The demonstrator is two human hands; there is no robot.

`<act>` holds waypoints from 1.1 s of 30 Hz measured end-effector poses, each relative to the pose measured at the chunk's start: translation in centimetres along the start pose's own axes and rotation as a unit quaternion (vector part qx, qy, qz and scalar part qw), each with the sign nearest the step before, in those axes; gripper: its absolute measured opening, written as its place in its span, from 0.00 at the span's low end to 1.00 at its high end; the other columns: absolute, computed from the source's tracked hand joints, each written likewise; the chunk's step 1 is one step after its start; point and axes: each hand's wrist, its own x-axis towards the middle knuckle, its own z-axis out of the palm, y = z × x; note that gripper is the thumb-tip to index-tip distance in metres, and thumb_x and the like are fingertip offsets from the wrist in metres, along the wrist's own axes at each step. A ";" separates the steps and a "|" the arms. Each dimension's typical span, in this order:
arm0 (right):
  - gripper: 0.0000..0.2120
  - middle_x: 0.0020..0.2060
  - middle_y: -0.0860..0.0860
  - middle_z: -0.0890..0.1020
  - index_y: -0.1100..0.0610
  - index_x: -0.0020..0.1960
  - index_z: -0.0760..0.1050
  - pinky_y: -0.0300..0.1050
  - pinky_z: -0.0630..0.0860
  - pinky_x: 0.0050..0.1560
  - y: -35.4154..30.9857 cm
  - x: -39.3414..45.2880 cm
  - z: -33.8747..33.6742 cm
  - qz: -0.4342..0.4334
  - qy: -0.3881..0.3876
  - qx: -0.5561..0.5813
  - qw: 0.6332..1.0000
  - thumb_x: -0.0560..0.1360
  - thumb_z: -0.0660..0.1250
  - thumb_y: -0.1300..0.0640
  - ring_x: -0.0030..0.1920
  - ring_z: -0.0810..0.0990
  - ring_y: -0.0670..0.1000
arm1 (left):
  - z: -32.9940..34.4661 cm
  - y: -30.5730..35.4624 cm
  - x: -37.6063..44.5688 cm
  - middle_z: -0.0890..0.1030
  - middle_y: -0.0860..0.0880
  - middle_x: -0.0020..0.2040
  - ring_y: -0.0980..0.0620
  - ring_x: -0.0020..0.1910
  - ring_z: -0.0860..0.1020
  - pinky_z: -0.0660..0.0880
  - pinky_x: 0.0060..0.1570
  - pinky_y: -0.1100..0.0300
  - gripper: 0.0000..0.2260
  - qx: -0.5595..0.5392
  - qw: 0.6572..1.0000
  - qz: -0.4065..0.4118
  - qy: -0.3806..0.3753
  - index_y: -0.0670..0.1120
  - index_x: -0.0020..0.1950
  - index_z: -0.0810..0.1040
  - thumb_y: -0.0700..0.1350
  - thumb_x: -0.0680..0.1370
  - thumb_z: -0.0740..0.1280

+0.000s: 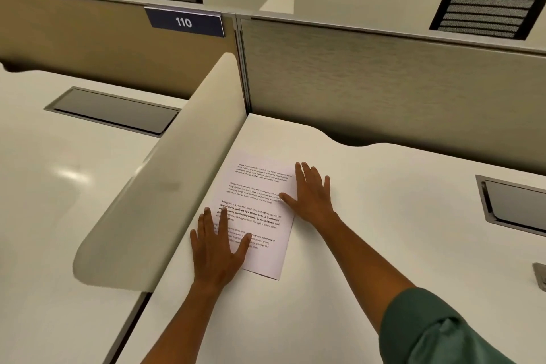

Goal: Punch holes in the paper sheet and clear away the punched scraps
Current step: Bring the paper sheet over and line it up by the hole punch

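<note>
A white paper sheet (260, 195) with printed paragraphs lies flat on the white desk (384, 216), near the low divider. My left hand (217, 248) rests flat on the sheet's near left corner, fingers straight and spread. My right hand (311, 193) lies flat along the sheet's right edge, thumb on the paper and fingers spread, mostly on the desk. Neither hand holds anything. No hole punch is clearly visible; only a small grey object (540, 276) shows at the right edge, cut off by the frame.
A rounded cream divider (165, 186) runs along the desk's left side. A grey fabric partition (384, 83) stands behind. A grey cable hatch (514, 204) is set in the desk at right. The neighbouring desk (59, 186) at left has its own hatch (115, 111).
</note>
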 end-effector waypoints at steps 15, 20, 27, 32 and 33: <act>0.50 0.74 0.56 0.60 0.54 0.77 0.45 0.57 0.60 0.71 0.7 2.9 -0.1 -0.010 -0.025 0.009 1.000 0.68 0.65 0.32 0.73 0.61 0.57 | 0.7 0.0 0.0 0.52 0.41 0.79 0.42 0.78 0.52 0.51 0.75 0.44 0.43 0.020 1.000 0.011 0.012 0.48 0.79 0.52 0.72 0.71 0.50; 0.52 0.69 0.57 0.64 0.54 0.77 0.46 0.53 0.66 0.64 0.5 2.8 -0.5 -0.002 -0.030 -0.005 1.000 0.66 0.68 0.32 0.67 0.65 0.57 | 0.9 -0.4 -0.2 0.50 0.41 0.79 0.42 0.78 0.51 0.50 0.76 0.45 0.44 0.025 1.000 0.017 0.004 0.48 0.79 0.50 0.74 0.71 0.50; 0.50 0.66 0.59 0.67 0.56 0.76 0.49 0.53 0.67 0.62 0.5 1.9 -1.1 0.008 -0.060 -0.008 0.998 0.66 0.70 0.34 0.65 0.67 0.59 | 1.2 -0.3 -1.1 0.52 0.41 0.79 0.42 0.78 0.52 0.52 0.76 0.45 0.45 0.020 0.999 0.030 0.001 0.47 0.79 0.51 0.73 0.71 0.53; 0.49 0.66 0.57 0.70 0.52 0.75 0.52 0.54 0.70 0.63 1.5 0.4 -1.7 0.038 -0.081 0.133 0.987 0.65 0.74 0.39 0.65 0.70 0.58 | 1.3 0.6 -1.9 0.52 0.42 0.79 0.43 0.78 0.52 0.50 0.76 0.46 0.46 0.017 0.998 0.052 -0.011 0.47 0.79 0.50 0.73 0.71 0.54; 0.48 0.65 0.56 0.70 0.51 0.74 0.54 0.54 0.72 0.62 1.7 0.0 -1.9 0.046 -0.077 0.177 0.980 0.64 0.76 0.40 0.63 0.71 0.57 | 1.3 0.9 -2.2 0.52 0.42 0.79 0.43 0.78 0.52 0.49 0.76 0.48 0.46 0.016 0.998 0.058 -0.014 0.47 0.79 0.49 0.74 0.70 0.54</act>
